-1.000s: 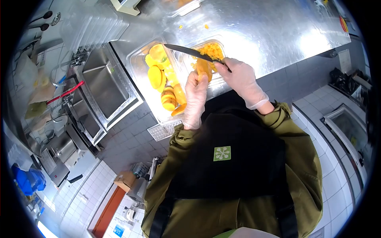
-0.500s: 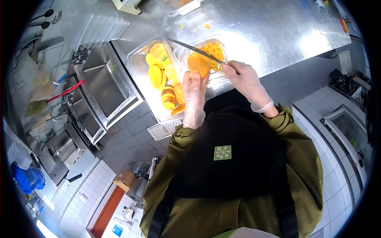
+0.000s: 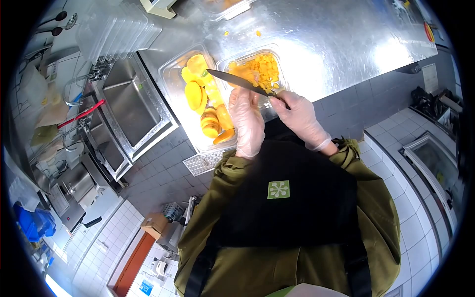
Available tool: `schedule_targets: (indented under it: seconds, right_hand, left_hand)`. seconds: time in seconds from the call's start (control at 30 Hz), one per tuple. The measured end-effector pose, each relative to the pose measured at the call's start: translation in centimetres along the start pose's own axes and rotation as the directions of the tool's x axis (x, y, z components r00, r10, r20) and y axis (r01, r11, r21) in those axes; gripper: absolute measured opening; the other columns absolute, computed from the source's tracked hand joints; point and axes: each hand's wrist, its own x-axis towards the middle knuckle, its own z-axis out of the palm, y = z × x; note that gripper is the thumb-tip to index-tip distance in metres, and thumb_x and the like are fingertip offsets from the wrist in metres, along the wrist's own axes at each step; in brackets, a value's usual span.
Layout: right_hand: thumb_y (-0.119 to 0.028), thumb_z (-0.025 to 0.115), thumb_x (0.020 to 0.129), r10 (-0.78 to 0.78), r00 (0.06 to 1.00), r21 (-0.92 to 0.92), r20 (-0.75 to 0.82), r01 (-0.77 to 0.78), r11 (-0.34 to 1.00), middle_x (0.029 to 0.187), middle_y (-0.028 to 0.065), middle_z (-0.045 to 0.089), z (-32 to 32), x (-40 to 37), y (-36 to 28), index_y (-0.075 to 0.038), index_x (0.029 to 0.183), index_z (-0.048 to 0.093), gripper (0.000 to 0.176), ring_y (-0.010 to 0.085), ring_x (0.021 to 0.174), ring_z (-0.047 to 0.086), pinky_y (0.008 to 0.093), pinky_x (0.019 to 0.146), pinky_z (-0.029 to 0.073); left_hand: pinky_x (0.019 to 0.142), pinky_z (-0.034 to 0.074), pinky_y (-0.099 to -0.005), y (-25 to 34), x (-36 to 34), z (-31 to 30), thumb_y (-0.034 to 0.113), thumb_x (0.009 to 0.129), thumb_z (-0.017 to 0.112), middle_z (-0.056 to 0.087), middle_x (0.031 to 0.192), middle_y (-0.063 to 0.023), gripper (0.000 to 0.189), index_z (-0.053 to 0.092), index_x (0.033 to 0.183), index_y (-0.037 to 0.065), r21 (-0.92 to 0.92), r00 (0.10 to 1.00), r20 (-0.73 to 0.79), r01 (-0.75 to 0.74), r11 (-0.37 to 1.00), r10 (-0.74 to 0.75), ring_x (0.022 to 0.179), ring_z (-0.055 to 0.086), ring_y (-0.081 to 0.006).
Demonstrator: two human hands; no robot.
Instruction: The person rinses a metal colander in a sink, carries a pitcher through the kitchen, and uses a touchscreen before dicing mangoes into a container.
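In a clear glove, my right hand [image 3: 298, 113] is closed around the handle of a knife [image 3: 238, 80], whose blade points left over a clear container [image 3: 280, 60] of small orange-yellow pieces [image 3: 263, 68]. My left hand [image 3: 246, 118], also gloved, grips an orange-yellow piece of fruit [image 3: 239, 69] at the container's near left side; the blade and fingers partly cover it. To the left, a longer clear tray [image 3: 170, 90] holds several large yellow-orange slices and peeled chunks [image 3: 194, 94].
A metal worktop [image 3: 316, 44] carries the containers, with small scraps beyond them. Another clear container [image 3: 225, 11] stands at the far edge. Stacked clear containers [image 3: 116, 32] and a steel sink [image 3: 129, 101] are at the left.
The knife and my right hand have moved slightly down and left. My left hand has turned and lowered, and the fruit piece is now more hidden behind the blade.
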Motion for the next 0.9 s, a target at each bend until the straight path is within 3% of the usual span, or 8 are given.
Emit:
schedule_targets:
  seconds: [0.17,0.33,0.47,0.53,0.63,0.77,0.9]
  right_hand:
    - [-0.03,0.062,0.082,-0.023,0.997,-0.116,-0.08,0.014,0.993,0.072,0.0144,0.062,1.1,0.3,-0.1,-0.005,0.086,0.061,0.025,0.0331,0.066,0.061,0.0375,0.057,0.048]
    - [-0.032,0.061,0.083,-0.077,0.992,-0.261,-0.097,0.05,0.964,0.068,0.0132,0.06,1.7,1.1,-0.8,-0.005,0.08,0.059,0.028,0.033,0.061,0.06,0.0386,0.053,0.047]
    - [-0.038,0.06,0.08,-0.078,0.984,-0.245,-0.161,0.036,0.969,0.061,0.0121,0.058,1.7,2.8,-0.3,-0.007,0.072,0.059,0.033,0.0315,0.057,0.059,0.0391,0.05,0.047]
    - [-0.039,0.059,0.081,-0.079,0.984,-0.155,-0.162,0.054,0.987,0.061,0.0121,0.058,1.1,3.3,0.2,-0.006,0.072,0.059,0.034,0.0313,0.057,0.059,0.039,0.051,0.047]
    - [-0.034,0.06,0.083,-0.108,0.994,-0.141,0.0,0.107,0.984,0.065,0.0126,0.059,0.0,2.4,-0.4,-0.005,0.075,0.059,0.03,0.0329,0.058,0.059,0.0385,0.05,0.045]
    - [-0.032,0.059,0.084,-0.163,0.986,-0.251,-0.044,0.147,0.957,0.065,0.0133,0.059,0.6,2.4,0.4,-0.006,0.075,0.058,0.027,0.0336,0.057,0.058,0.0388,0.05,0.045]
    - [-0.038,0.058,0.082,-0.047,0.996,-0.217,-0.069,0.031,0.976,0.066,0.0133,0.06,0.2,3.3,0.4,-0.006,0.072,0.061,0.034,0.0311,0.061,0.06,0.0389,0.055,0.048]
  left_hand:
    - [0.066,0.04,-0.0197,-0.5,0.0,-0.4,0.012,0.089,0.055,0.055,0.083,0.0034,0.009,0.058,0.094,0.006,0.056,0.999,0.015,-0.035,0.998,0.034,0.073,0.046,-0.0029]
    - [0.068,0.04,-0.0202,-0.7,-0.1,-0.7,0.012,0.089,0.055,0.055,0.078,0.0016,0.007,0.057,0.088,0.005,0.245,0.987,-0.02,-0.149,0.958,0.159,0.072,0.047,-0.0053]
    - [0.07,0.041,-0.0208,-1.1,-0.8,-0.9,0.011,0.089,0.055,0.055,0.078,-0.0001,0.008,0.055,0.083,0.005,0.379,0.979,-0.002,-0.19,0.906,0.206,0.073,0.048,-0.0069]
    - [0.071,0.04,-0.0211,-0.8,-0.4,-1.1,0.01,0.089,0.055,0.055,0.079,-0.0004,0.008,0.055,0.083,0.005,0.34,0.984,-0.019,-0.161,0.927,0.178,0.074,0.047,-0.0066]
    - [0.072,0.04,-0.0212,-0.7,0.2,-1.4,0.009,0.089,0.054,0.055,0.08,-0.0002,0.007,0.054,0.084,0.005,0.258,0.99,-0.002,-0.136,0.957,0.141,0.075,0.047,-0.0065]
    - [0.073,0.04,-0.0213,-0.6,-0.1,-1.3,0.009,0.09,0.053,0.054,0.081,0.0002,0.005,0.053,0.086,0.005,0.251,0.997,0.014,-0.076,0.965,0.075,0.077,0.047,-0.0066]
    - [0.072,0.04,-0.0212,-0.5,-0.6,-0.1,0.007,0.09,0.051,0.054,0.082,0.0005,0.005,0.053,0.085,0.005,0.219,0.998,0.019,-0.064,0.974,0.061,0.076,0.047,-0.0063]
